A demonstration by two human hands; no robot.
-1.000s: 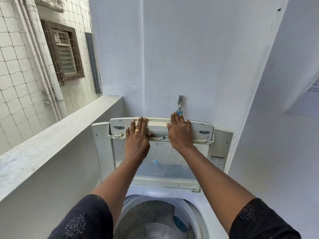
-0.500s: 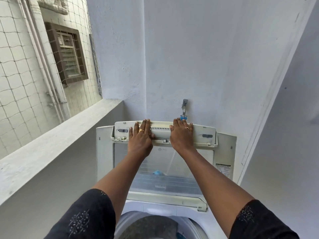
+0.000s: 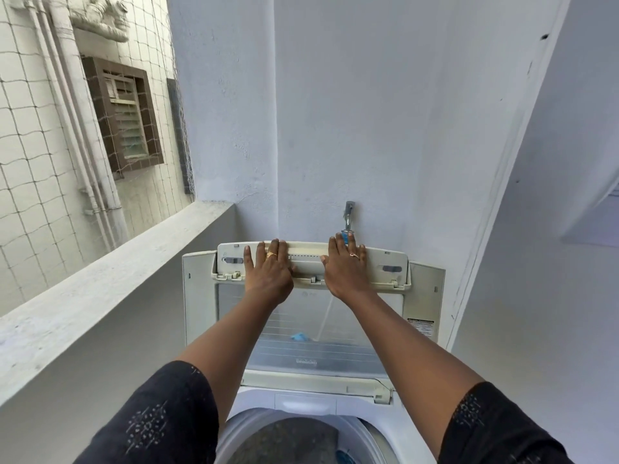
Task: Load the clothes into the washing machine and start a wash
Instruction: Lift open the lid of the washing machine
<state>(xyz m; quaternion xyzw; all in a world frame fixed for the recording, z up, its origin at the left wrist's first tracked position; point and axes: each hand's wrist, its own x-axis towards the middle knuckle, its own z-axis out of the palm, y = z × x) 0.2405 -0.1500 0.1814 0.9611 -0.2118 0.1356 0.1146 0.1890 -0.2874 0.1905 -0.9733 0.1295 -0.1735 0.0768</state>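
A white top-loading washing machine (image 3: 405, 440) stands below me with its folding lid (image 3: 385, 262) raised upright against the wall. My left hand (image 3: 268, 272) lies flat on the lid's upper panel, fingers straight. My right hand (image 3: 345, 269) presses flat on the same panel to the right. The lid's clear lower pane (image 3: 311, 333) faces me. The round drum opening (image 3: 294, 440) shows at the bottom, dark inside, with a bit of blue at its lower right. No clothes are visible.
A water tap (image 3: 348, 216) juts from the blue-white wall just behind the lid. A concrete parapet (image 3: 110, 272) runs along the left, with netting and a neighbouring building beyond. A wall edge (image 3: 495, 182) rises close on the right.
The lid has swung further up and back toward the wall under both flat hands. My view has tilted so less of the drum shows.
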